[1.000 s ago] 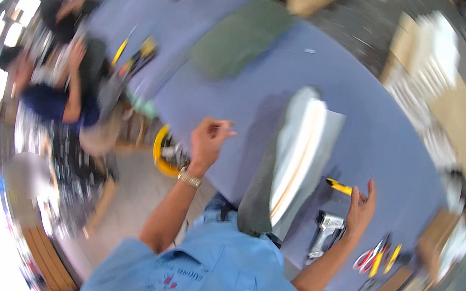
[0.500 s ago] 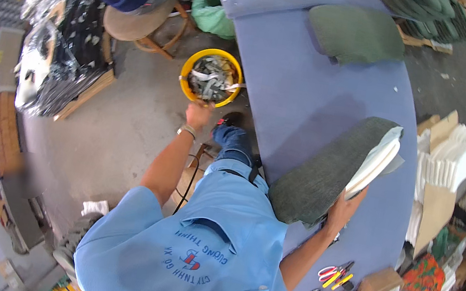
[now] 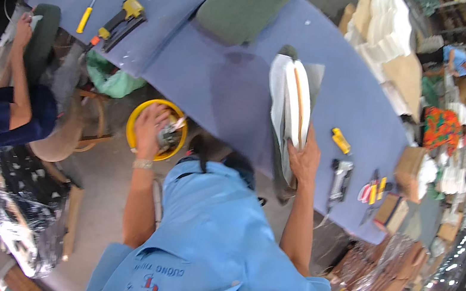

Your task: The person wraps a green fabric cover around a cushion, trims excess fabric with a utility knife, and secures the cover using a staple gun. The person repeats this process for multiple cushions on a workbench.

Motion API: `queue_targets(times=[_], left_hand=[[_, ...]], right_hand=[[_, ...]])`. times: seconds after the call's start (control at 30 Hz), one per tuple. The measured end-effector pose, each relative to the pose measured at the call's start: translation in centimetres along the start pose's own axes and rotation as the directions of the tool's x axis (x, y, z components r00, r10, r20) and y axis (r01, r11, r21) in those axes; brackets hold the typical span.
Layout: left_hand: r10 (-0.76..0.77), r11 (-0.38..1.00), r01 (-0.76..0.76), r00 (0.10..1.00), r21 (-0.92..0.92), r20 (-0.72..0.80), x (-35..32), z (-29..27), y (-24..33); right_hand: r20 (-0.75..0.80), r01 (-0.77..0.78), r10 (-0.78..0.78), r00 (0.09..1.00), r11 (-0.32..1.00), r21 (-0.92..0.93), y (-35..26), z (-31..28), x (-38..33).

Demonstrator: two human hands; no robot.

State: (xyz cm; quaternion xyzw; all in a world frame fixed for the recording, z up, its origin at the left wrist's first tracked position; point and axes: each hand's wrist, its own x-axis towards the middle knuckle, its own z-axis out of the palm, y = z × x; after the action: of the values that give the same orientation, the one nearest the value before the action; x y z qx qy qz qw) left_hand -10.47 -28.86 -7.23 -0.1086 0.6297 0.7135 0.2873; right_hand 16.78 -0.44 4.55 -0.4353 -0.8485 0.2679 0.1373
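Reaching down beside the table (image 3: 206, 81), the left hand (image 3: 150, 128) was inside the yellow bucket (image 3: 135, 122) on the floor, fingers curled over a jumble of metal parts (image 3: 169, 135); whether they had actually closed on one I could not tell, since the hand covered most of the contents. The right hand (image 3: 305, 159) gripped the lower end of a padded panel (image 3: 292, 103) standing on edge at the near side of the table, fingers wrapped around its edge. That panel showed white foam layers, a thin wooden board between them and dark grey-green fabric on the back. It looked light but bulky, stiff through the board and soft at the foam, so a hold on the board edge would likely control it better than pinching the foam. A yellow-and-black staple gun (image 3: 116, 21), a yellow-handled screwdriver (image 3: 89, 8) and a green cushion (image 3: 245, 4) lay farther off on the table. Small tools near the right elbow were too blurred to name. Another person's arm (image 3: 22, 75) was cut off at the left rim.
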Motion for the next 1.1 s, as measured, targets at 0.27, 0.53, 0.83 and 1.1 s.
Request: queue_targets(times=[0.27, 0.53, 0.83, 1.1], left_hand=[[-0.458, 0.883, 0.315, 0.743, 0.349, 0.488, 7.7, 7.7, 5.6], [-0.515, 0.674, 0.106, 0.777, 0.731, 0.362, 5.2, 9.0, 5.2], [-0.447, 0.615, -0.026, 0.812, 0.788, 0.375, 7.1, 7.8, 2.0], [-0.323, 0.924, 0.169, 0.825, 0.343, 0.463, 5.5, 5.7, -0.6]], right_hand=[[0.162, 0.068, -0.081, 0.983, 0.994, 0.084, -4.5, 5.2, -8.2], [-0.068, -0.393, 0.44, 0.896, 0.853, 0.342, 6.9, 3.1, -16.4], [0.231, -0.447, 0.767, 0.598, 0.08, 0.891, 15.0, 10.3, -19.7], [-0.106, -0.243, 0.717, 0.689, 0.366, 0.898, 5.9, -0.1, -10.9]])
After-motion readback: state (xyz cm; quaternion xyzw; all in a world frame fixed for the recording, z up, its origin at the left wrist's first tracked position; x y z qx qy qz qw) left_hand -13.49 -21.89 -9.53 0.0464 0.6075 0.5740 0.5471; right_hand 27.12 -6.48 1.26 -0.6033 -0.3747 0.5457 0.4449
